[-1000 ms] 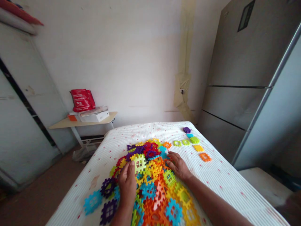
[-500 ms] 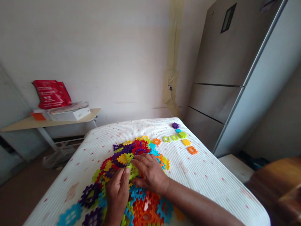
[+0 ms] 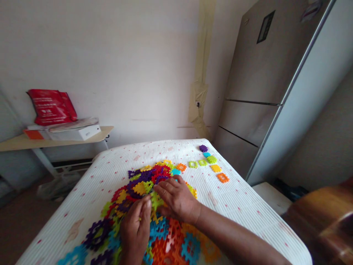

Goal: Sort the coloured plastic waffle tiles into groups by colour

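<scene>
A lime-green toothed plastic piece (image 3: pixel 156 201) is between my two hands, above a heap of gear-shaped pieces. My right hand (image 3: pixel 178 198) grips its right side, thumb below and fingers curled over the top. On its left edge, my left hand (image 3: pixel 136 221) is closed, thumb against the fingers; part of the piece is hidden by the fingers. Around my hands lie a yellow piece (image 3: pixel 139 188), purple pieces (image 3: pixel 97 234), blue pieces (image 3: pixel 191 247) and orange-red pieces (image 3: pixel 168 250), overlapping one another.
The heap lies on a table with a white dotted cloth (image 3: pixel 234 217). At its far right, loose pieces form a line, among them an orange one (image 3: pixel 223 177) and a purple one (image 3: pixel 203 148). A refrigerator (image 3: pixel 248 92) stands right; a side table (image 3: pixel 107 131) holds a red bag (image 3: pixel 51 106).
The green piece has turned between my hands, and its grid face shows less. My right fingers have shifted slightly. The whole view has swung a little, sliding the scene left.
</scene>
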Tool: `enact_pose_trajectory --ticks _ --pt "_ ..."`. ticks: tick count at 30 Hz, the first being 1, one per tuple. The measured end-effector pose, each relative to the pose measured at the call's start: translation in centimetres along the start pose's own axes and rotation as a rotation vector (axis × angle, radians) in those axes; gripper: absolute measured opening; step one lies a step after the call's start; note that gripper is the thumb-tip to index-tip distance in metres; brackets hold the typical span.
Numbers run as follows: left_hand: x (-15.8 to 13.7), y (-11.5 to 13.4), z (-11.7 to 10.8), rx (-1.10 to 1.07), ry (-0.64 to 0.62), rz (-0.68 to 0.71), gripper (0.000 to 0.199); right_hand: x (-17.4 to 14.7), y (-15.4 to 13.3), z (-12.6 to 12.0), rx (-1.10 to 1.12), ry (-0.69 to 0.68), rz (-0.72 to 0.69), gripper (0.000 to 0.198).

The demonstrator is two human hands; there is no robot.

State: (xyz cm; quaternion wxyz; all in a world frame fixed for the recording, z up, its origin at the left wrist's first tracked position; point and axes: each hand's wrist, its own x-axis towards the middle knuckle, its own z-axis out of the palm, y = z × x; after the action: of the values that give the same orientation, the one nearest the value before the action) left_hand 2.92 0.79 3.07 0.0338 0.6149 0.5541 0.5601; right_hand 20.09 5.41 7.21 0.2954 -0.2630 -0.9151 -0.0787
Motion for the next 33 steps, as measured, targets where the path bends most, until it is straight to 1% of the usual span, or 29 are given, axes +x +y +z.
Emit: enact_pose_trajectory --ticks 2,4,6,8,9,11,14,20,24,28,30,33 --pt "0.2 0.0 -0.3 0.007 0.027 -0.018 0.032 -0.4 3.7 -1.1 -0.036 -0.022 0.028 0.053" --pt "0.4 0.0 -0.7 0.011 0.045 -0.033 0.03 -1.0 8.5 -2.5 -0.114 -0.082 0.16 0.051" --pt "0.5 0.0 -0.9 0.004 0.051 -0.021 0.027 -1.9 13.6 -3.7 -0.227 -0.204 0.325 0.05" --pt "0.5 0.1 -0.9 -0.004 0.045 0.011 0.026 -2.9 17.8 -4.5 -0.322 -0.37 0.438 0.045" --pt "0.5 0.1 -0.9 -0.005 0.047 0.028 0.025 -3.4 19.4 -4.6 -0.353 -0.445 0.47 0.045" --pt "0.5 0.0 -0.8 0.003 0.052 0.057 0.024 -4.2 21.6 -4.5 -0.386 -0.559 0.502 0.048" --pt "0.5 -0.1 -0.8 0.03 0.051 0.081 0.023 -4.8 23.0 -3.7 -0.391 -0.625 0.514 0.048" --pt "0.5 -0.5 -1.0 0.049 0.046 0.098 0.021 -5.1 24.0 -2.0 -0.386 -0.695 0.525 0.048" --pt "0.5 -0.5 -0.9 0.05 0.045 0.074 0.021 -5.1 24.2 -1.4 -0.385 -0.734 0.532 0.048" --pt "0.5 -0.1 -0.9 0.058 0.033 0.075 0.019 -4.8 23.9 -1.0 -0.384 -0.762 0.54 0.046" --pt "0.6 0.0 -0.9 0.07 0.033 0.108 0.018 -4.5 23.6 -1.0 -0.382 -0.78 0.542 0.044" --pt "0.7 0.0 -0.9 0.089 0.037 0.195 0.014 -4.0 23.1 -1.1 -0.394 -0.795 0.547 0.043"
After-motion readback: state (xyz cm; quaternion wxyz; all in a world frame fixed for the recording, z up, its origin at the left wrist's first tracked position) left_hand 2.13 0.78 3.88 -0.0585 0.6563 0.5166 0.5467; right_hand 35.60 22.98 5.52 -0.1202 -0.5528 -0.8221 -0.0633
